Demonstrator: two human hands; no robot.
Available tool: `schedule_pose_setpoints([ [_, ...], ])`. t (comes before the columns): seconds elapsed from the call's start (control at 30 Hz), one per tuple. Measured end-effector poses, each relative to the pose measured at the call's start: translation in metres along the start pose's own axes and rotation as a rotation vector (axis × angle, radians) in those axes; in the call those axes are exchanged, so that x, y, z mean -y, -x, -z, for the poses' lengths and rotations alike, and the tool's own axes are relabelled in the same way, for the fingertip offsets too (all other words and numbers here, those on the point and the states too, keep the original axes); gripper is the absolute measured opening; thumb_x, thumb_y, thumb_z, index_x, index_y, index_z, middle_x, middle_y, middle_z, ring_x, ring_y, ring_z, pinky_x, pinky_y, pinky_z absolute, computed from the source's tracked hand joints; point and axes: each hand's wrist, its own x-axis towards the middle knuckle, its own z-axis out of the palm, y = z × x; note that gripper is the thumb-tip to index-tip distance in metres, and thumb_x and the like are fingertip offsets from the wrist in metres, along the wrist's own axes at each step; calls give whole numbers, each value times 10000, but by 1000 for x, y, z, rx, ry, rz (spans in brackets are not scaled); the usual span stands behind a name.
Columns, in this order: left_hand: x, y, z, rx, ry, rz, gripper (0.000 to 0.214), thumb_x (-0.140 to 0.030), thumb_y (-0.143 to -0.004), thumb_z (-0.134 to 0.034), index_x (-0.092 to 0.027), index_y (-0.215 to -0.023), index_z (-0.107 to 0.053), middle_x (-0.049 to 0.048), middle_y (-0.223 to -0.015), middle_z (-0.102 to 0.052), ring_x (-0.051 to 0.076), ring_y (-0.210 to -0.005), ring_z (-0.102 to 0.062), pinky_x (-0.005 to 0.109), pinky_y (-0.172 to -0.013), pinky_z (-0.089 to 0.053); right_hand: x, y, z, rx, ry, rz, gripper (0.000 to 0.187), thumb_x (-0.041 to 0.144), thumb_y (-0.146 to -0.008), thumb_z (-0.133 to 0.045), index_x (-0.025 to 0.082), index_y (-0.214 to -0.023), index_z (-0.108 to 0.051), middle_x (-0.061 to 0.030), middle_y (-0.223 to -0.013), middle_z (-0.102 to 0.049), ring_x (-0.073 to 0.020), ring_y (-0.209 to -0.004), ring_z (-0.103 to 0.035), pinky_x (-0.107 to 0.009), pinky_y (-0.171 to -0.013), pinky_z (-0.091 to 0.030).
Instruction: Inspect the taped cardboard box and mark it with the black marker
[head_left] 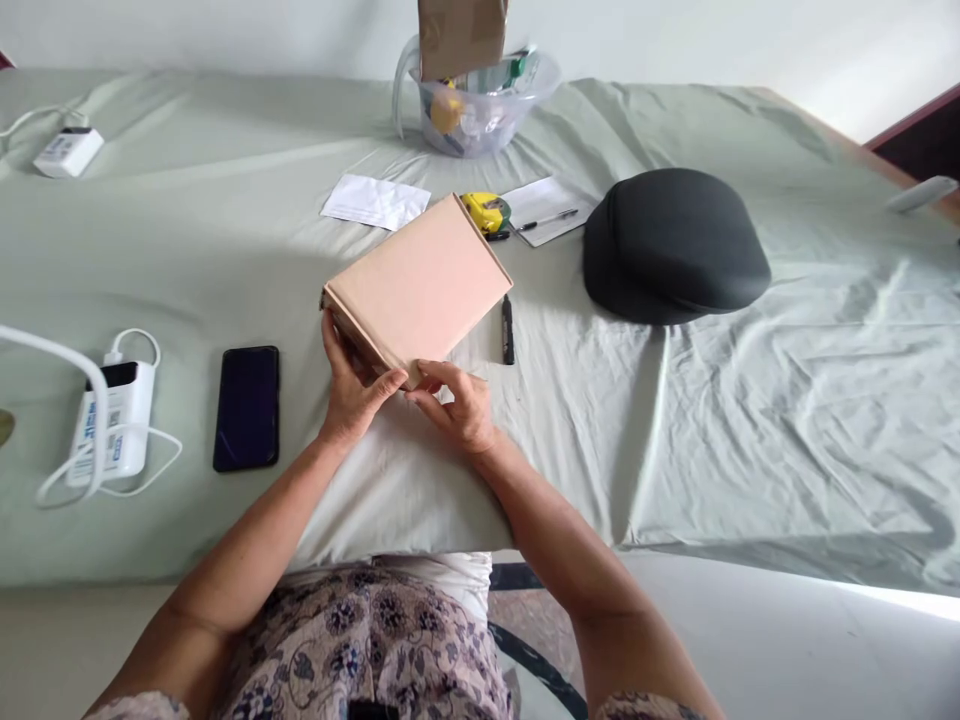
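A flat beige cardboard box (pixel 420 282) lies tilted on the pale green sheet in the middle of the table. My left hand (pixel 349 385) grips its near left edge, thumb on top and fingers under it. My right hand (pixel 459 402) pinches the near corner of the same box with thumb and forefinger. A black marker (pixel 508 330) lies just right of the box.
A black phone (pixel 247 406) and a white power bank with cable (pixel 112 420) lie to the left. A black cushion (pixel 671 245) sits right. Behind the box are a yellow tape measure (pixel 486 211), papers with a pen (pixel 551 212), and a clear bowl (pixel 480 100).
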Motion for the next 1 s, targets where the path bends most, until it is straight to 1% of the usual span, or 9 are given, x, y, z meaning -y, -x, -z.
schedule_pose_setpoints([
  [0.17,-3,0,4,58,113,40,1172,-542,-755,-830,-354,-1606,-46,146,-1668,-284,341,-1487,-417,462,-1089,-539,-4,-3,2,-15,-48,9,401,571,-912,-653,242,-1139,-614,6,-749,-735,-114,-580,-665,-249,-595,-579],
  [0.3,-5,-3,10,66,83,29,1156,-518,-745,-824,-353,-1617,-84,130,-1669,-288,355,-1487,-410,454,-1089,-532,-12,-6,8,-67,-61,-108,478,620,-890,-650,231,-1166,-616,28,-695,-701,-103,-548,-625,-238,-578,-548],
  [0.43,-4,-13,21,72,82,22,1150,-599,-672,-827,-360,-1604,-197,114,-1617,-394,368,-1480,-413,492,-1110,-505,-31,-9,18,-236,-38,-253,497,622,-869,-677,247,-1186,-605,64,-661,-639,-102,-527,-576,-240,-555,-507],
  [0.53,-2,-21,30,93,133,-2,1044,-639,-689,-785,-351,-1573,-311,95,-1540,-496,355,-1453,-448,491,-1152,-464,-48,-11,27,-375,-15,-364,532,634,-878,-653,253,-1240,-572,78,-648,-580,-108,-505,-533,-249,-520,-473],
  [0.63,-2,-27,38,119,177,26,970,-630,-707,-769,-339,-1545,-377,85,-1497,-541,347,-1436,-467,483,-1146,-463,-60,-12,36,-486,-17,-438,522,625,-901,-619,245,-1255,-567,70,-658,-541,-116,-510,-501,-254,-499,-446],
  [0.73,-5,-28,43,136,239,82,906,-598,-707,-770,-336,-1508,-438,73,-1493,-556,342,-1430,-474,463,-1106,-494,-62,-12,44,-495,-39,-472,421,621,-922,-579,230,-1060,-651,45,-673,-529,-118,-572,-509,-250,-545,-442],
  [0.83,-9,-28,45,128,320,153,775,-564,-719,-757,-313,-1421,-542,61,-1446,-601,333,-1380,-525,422,-1032,-538,-57,-13,47,-474,-89,-482,433,629,-925,-561,218,-840,-666,18,-706,-569,-121,-649,-535,-257,-616,-450],
  [0.9,-10,-29,44,97,396,200,643,-539,-738,-740,-282,-1315,-622,56,-1381,-648,317,-1322,-572,387,-983,-555,-54,-14,45,-477,-153,-493,431,629,-919,-567,221,-844,-681,11,-732,-603,-126,-681,-553,-269,-657,-461],
  [1.0,-11,-29,44,38,501,274,509,-502,-734,-747,-241,-1167,-686,63,-1293,-698,300,-1231,-631,359,-922,-570,-53,-14,41,-460,-203,-501,435,645,-908,-567,236,-936,-714,-8,-812,-666,-146,-748,-599,-300,-723,-497],
])
